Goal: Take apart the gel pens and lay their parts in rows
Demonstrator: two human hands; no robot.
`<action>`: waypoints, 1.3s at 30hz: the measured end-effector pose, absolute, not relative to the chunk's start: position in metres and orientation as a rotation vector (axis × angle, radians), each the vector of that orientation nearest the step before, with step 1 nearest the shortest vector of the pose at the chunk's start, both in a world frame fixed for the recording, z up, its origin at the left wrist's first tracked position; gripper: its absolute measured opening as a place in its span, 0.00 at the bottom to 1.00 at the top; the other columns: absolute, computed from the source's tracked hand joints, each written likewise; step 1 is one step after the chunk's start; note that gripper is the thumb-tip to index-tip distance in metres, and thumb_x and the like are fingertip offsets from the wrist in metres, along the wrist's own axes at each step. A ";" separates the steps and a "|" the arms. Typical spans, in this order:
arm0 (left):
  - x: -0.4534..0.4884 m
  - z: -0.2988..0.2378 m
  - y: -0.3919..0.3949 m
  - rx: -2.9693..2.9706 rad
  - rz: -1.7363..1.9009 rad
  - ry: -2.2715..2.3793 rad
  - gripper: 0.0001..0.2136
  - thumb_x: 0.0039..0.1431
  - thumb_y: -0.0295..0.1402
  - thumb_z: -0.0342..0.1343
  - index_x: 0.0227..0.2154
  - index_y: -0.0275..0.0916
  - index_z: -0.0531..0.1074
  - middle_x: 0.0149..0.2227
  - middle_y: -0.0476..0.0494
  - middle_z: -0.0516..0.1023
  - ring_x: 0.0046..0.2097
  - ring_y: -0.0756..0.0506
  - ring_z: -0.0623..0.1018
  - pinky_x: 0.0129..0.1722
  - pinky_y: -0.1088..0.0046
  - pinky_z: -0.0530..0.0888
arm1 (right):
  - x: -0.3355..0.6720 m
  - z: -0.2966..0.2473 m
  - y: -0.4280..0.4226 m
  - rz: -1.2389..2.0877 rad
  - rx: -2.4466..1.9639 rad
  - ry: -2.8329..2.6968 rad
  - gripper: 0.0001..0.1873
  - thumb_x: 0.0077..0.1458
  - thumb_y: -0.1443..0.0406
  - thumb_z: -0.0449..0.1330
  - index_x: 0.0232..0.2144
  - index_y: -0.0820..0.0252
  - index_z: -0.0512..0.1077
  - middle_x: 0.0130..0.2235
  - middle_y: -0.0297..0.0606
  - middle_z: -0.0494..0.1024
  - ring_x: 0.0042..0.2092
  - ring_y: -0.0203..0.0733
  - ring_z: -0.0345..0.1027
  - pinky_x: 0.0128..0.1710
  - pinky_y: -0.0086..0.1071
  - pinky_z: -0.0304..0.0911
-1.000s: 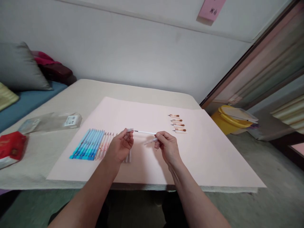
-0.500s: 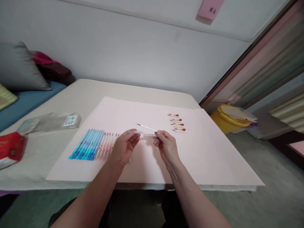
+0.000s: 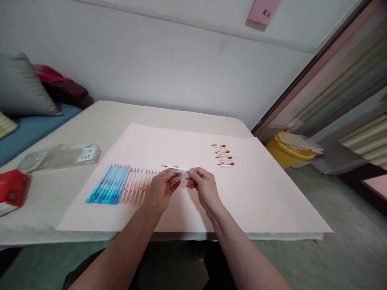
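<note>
Both my hands are raised just above the pink sheet point(image 3: 266, 193), about midway along the near edge of the table point(image 3: 99, 117), fingertips almost meeting. My right hand point(image 3: 203, 187) has its fingers closed on a thin white refill point(image 3: 175, 168), pinched between thumb and forefinger. The refill lies nearly level, its dark tip pointing toward the left edge and passing over my left fingertips. My left hand point(image 3: 161, 193) has its fingers closed too, thumb and forefinger gripping a short clear tube point(image 3: 182, 176) that sits just under the refill and reaches across to my right fingertips. Whether the right fingers also touch the tube I cannot tell.

On the sheet to the left of my left hand lies a tidy row of blue pens point(image 3: 109, 184), side by side. Right next to them is a row of clear pinkish pens point(image 3: 139, 182), whose end disappears behind my left hand. Toward the far right of the sheet, well apart from my hands, four small brown-tipped pieces point(image 3: 224, 155) lie one behind another.

Off the sheet, near the left edge of the table, lie a flat plastic bag point(image 3: 59, 156) and a red packet point(image 3: 12, 189). A yellow bucket point(image 3: 279, 153) stands on the floor beyond the right edge.
</note>
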State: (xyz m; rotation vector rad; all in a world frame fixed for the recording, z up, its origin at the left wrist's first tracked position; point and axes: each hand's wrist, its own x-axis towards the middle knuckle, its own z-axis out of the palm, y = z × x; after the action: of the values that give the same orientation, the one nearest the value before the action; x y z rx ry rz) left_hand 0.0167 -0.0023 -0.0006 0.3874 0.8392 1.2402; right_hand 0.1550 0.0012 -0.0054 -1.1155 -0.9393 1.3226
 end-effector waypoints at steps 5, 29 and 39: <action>0.017 -0.001 -0.002 0.389 1.235 0.829 0.09 0.49 0.29 0.58 0.35 0.35 0.74 0.33 0.44 0.76 0.34 0.51 0.75 0.33 0.77 0.73 | 0.155 -0.005 0.002 1.340 -1.128 -0.948 0.11 0.46 0.59 0.62 0.24 0.62 0.71 0.16 0.31 0.70 0.18 0.31 0.60 0.20 0.26 0.54; 0.015 -0.002 0.002 0.365 1.345 0.992 0.08 0.43 0.29 0.63 0.29 0.34 0.71 0.27 0.47 0.74 0.27 0.53 0.74 0.27 0.79 0.71 | 0.178 -0.005 0.012 1.398 -1.036 -0.655 0.09 0.40 0.64 0.67 0.25 0.60 0.71 0.21 0.31 0.73 0.20 0.28 0.64 0.18 0.21 0.58; 0.024 -0.005 -0.005 0.417 1.269 0.964 0.08 0.43 0.30 0.62 0.28 0.34 0.72 0.29 0.47 0.74 0.28 0.53 0.74 0.30 0.77 0.71 | 0.171 -0.007 0.009 1.355 -1.138 -0.799 0.11 0.39 0.64 0.67 0.29 0.61 0.75 0.28 0.33 0.76 0.31 0.34 0.70 0.32 0.27 0.65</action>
State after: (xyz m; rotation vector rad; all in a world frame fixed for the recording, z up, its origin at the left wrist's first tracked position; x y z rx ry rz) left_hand 0.0245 -0.0051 -0.0052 0.4168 0.9636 1.2691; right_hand 0.1710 0.0092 -0.0073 -1.1376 -0.7988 1.3553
